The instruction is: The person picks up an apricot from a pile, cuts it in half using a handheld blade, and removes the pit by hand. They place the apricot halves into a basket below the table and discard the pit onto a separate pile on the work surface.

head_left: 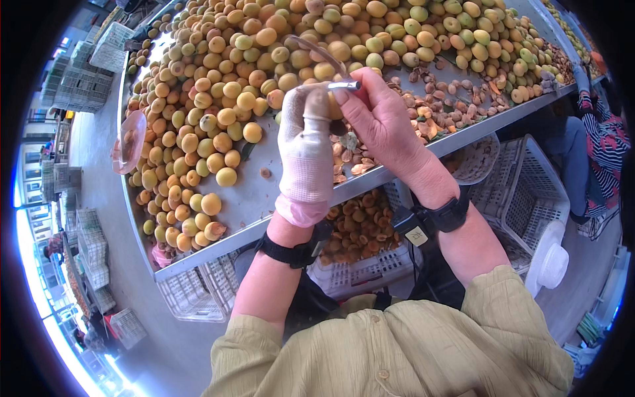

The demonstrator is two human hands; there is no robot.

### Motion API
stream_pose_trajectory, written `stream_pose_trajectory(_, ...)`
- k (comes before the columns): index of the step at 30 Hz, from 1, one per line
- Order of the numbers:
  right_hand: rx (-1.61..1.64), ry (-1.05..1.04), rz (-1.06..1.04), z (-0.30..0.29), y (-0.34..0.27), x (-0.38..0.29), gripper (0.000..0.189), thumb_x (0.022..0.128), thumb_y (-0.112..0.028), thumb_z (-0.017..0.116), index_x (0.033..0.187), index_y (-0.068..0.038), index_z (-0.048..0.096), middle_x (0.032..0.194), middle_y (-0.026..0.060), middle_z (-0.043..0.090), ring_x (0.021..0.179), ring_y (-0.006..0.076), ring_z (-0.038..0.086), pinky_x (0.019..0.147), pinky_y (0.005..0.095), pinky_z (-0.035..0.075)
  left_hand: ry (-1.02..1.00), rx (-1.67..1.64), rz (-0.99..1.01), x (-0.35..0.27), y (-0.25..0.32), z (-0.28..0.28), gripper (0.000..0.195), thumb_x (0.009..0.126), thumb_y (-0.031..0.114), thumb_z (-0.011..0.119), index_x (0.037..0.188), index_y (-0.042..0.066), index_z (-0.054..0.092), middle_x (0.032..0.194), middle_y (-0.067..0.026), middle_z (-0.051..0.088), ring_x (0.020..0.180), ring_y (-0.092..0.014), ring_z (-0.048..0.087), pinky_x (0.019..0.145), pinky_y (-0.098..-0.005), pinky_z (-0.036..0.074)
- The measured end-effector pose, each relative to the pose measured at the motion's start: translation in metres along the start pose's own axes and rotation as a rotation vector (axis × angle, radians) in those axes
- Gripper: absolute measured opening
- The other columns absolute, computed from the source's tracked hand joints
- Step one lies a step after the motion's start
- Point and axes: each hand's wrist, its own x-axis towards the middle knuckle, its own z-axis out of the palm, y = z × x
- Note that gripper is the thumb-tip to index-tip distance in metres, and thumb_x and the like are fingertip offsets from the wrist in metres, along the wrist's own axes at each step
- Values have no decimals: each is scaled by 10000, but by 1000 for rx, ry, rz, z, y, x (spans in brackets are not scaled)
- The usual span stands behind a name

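Observation:
My left hand (307, 134), in a white knit glove over a pink one, is closed on an apricot (336, 106) that is mostly hidden by its fingers. Against it, my bare right hand (379, 116) pinches a small metal tool (344, 86) between thumb and fingers. A curved brownish strip (320, 52) rises from the tool; what it is cannot be told. Whole apricots (225, 116) are heaped on the metal table beyond both hands. Apricot pits and torn pieces (446, 106) lie to the right.
A raised metal table edge (238, 233) runs before me. Below it stands a plastic crate (362, 273) of halved apricots (364, 223). At right are a white basin (476, 159), an empty-looking crate (536, 193), a white hat (548, 260) and a seated person (600, 154).

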Motion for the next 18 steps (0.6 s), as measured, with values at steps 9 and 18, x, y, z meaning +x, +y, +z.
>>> stream_pose_trajectory(9, 282, -4, 161, -4, 2, 1, 342, 955, -353, 589, 812, -55, 498, 633, -26, 464, 577, 46, 444, 493, 220, 376, -62, 45, 70, -2, -2, 1, 264, 866, 86, 697, 1075, 13, 552, 1028, -31, 577, 915, -100, 560, 805, -233, 481)
stream_pose_trajectory(18, 756, -164, 626, -9, -13, -1, 326, 955, -393, 565, 832, -95, 515, 600, -53, 445, 445, 28, 399, 374, 180, 307, -91, 539, 425, -4, -4, -7, 272, 817, 93, 734, 1032, 2, 594, 882, -75, 620, 774, -145, 622, 698, -272, 509)
